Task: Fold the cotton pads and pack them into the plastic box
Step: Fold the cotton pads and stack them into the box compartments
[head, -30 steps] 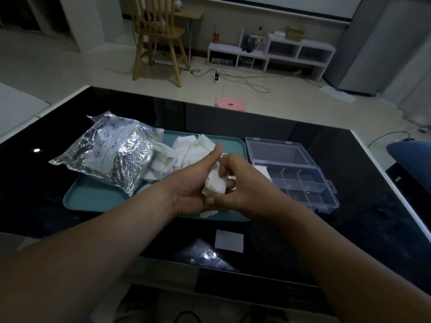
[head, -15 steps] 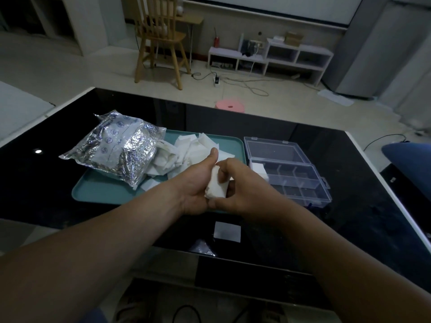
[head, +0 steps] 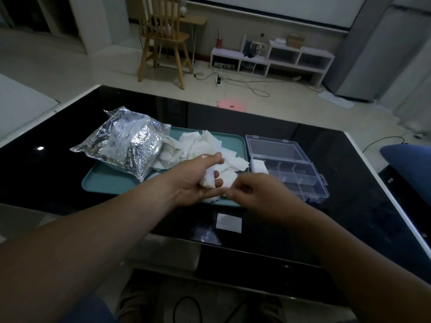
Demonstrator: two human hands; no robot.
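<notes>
A folded cotton pad clamped in the fingers of the left hand — the plastic box lies toward the worktop's right edge, nearer the blurred right hand, its grip unclear.

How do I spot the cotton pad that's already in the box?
Find the black table, then the clear plastic box right of the teal tray. The folded pad sits in its far-left compartment, the only white thing inside the box.

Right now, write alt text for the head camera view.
A person's left hand grips a folded cotton pad over a teal tray of loose pads and a foil bag; the blurred right hand is beside it. An open clear plastic box to the right holds one pad.
</notes>
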